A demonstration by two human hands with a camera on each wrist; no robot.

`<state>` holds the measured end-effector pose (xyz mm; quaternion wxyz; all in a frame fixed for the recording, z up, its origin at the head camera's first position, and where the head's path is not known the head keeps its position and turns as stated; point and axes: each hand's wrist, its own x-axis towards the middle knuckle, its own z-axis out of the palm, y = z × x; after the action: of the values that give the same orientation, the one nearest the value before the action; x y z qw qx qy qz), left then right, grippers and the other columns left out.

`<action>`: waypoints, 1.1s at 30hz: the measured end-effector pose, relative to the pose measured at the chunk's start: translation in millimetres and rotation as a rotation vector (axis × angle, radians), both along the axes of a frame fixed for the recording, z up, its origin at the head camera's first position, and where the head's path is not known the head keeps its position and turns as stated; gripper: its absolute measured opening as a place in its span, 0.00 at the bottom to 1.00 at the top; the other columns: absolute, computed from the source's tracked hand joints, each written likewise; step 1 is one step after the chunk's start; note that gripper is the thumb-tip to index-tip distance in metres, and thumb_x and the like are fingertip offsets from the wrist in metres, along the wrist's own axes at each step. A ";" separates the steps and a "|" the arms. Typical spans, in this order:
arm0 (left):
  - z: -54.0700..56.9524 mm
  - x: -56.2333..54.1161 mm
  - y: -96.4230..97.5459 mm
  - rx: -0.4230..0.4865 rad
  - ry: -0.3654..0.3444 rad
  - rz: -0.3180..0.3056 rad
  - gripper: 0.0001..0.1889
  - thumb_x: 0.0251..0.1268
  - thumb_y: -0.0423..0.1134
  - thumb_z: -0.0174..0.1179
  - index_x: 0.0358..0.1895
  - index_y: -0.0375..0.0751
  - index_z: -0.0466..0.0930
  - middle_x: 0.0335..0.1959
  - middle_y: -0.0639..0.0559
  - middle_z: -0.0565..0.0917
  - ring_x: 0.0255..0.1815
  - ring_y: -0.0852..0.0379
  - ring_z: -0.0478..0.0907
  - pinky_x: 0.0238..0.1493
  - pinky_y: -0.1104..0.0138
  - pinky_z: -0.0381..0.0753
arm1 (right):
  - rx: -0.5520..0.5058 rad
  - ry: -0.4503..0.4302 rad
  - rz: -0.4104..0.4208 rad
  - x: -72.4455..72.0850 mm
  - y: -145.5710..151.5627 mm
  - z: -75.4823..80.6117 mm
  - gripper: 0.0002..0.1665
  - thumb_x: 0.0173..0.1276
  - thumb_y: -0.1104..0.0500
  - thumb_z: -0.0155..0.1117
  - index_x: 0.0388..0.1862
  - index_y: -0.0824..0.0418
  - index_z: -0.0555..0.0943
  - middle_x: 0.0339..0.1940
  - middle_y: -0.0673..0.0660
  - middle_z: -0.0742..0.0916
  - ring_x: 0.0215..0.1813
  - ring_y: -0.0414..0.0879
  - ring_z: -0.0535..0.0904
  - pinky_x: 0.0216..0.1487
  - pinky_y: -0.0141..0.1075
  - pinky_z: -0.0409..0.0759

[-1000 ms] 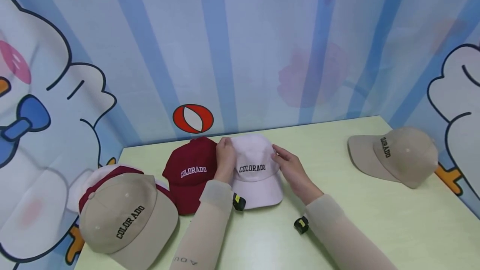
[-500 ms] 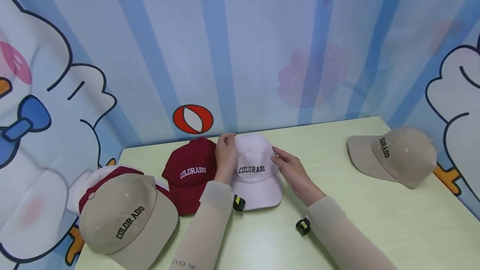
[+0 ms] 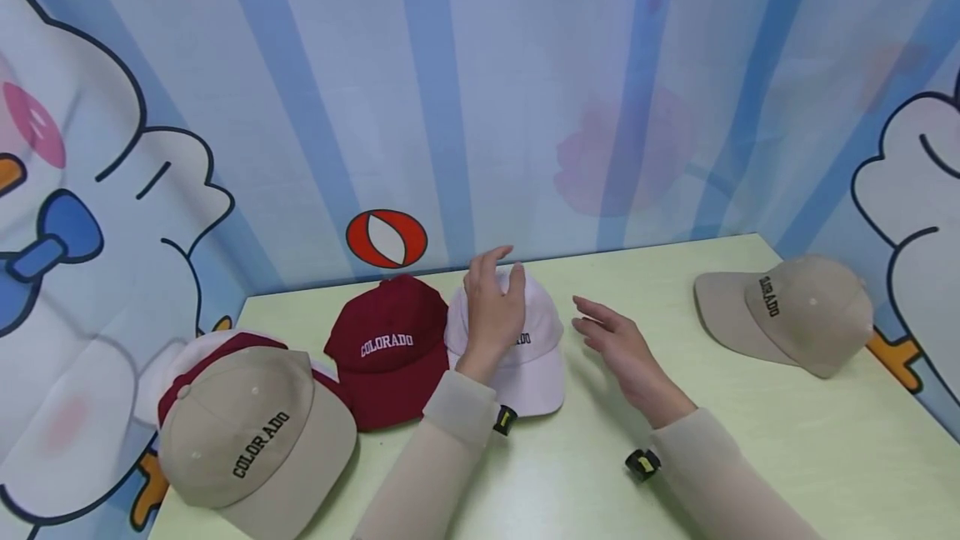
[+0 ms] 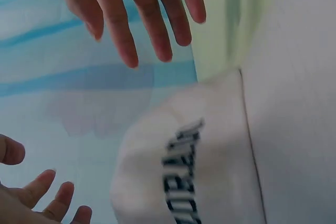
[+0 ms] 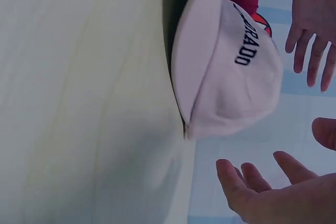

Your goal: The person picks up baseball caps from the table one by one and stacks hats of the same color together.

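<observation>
A white baseball cap (image 3: 536, 377) lettered COLORADO lies on the table, its brim toward me. My left hand (image 3: 492, 315) hovers over this cap with fingers spread and hides part of its lettering; nothing is in it. Right of the cap, my right hand (image 3: 618, 357) is held apart from it, fingers loosely extended and holding nothing. In the right wrist view the white cap (image 5: 236, 77) stands clear of both hands. Close against its left side sits a dark red cap (image 3: 390, 357) with white COLORADO lettering.
At the front left, a beige cap (image 3: 240, 432) lies on top of dark red and white caps, of which only edges show. Another beige cap (image 3: 813, 315) rests at the table's right side. A printed cloth backdrop (image 3: 517, 107) rises behind the pale table (image 3: 555, 482).
Both hands have let go of the white cap. The left has risen and shifted right over it; the right has drawn away to the right. The caps stay where they were.
</observation>
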<state>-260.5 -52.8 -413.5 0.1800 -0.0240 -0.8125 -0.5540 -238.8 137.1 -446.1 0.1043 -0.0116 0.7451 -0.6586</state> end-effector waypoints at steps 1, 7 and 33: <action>1.5 3.1 4.8 -0.001 -0.004 -0.023 0.21 0.80 0.47 0.49 0.71 0.49 0.73 0.72 0.48 0.70 0.73 0.44 0.65 0.72 0.46 0.68 | 0.001 0.008 -0.001 2.7 5.6 1.8 0.33 0.82 0.55 0.55 0.81 0.59 0.64 0.84 0.60 0.65 0.82 0.58 0.63 0.80 0.53 0.64; 7.5 20.0 34.6 0.016 -0.050 -0.135 0.22 0.80 0.49 0.50 0.72 0.51 0.72 0.72 0.50 0.70 0.75 0.49 0.64 0.74 0.48 0.67 | 0.057 0.040 -0.039 19.3 45.7 8.9 0.34 0.84 0.51 0.53 0.82 0.59 0.62 0.83 0.61 0.66 0.79 0.53 0.67 0.72 0.38 0.76; -39.6 33.3 165.7 0.446 -0.590 -0.446 0.28 0.75 0.51 0.57 0.74 0.45 0.72 0.67 0.52 0.80 0.71 0.50 0.76 0.74 0.54 0.72 | 0.142 -0.029 -0.663 51.3 179.1 4.3 0.34 0.78 0.41 0.58 0.79 0.47 0.68 0.61 0.38 0.78 0.54 0.29 0.74 0.46 0.16 0.78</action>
<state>-227.2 112.9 -453.1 -0.1835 -0.0003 -0.6644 -0.7245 -187.5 316.1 -441.9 -0.1042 0.2480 0.7508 -0.6033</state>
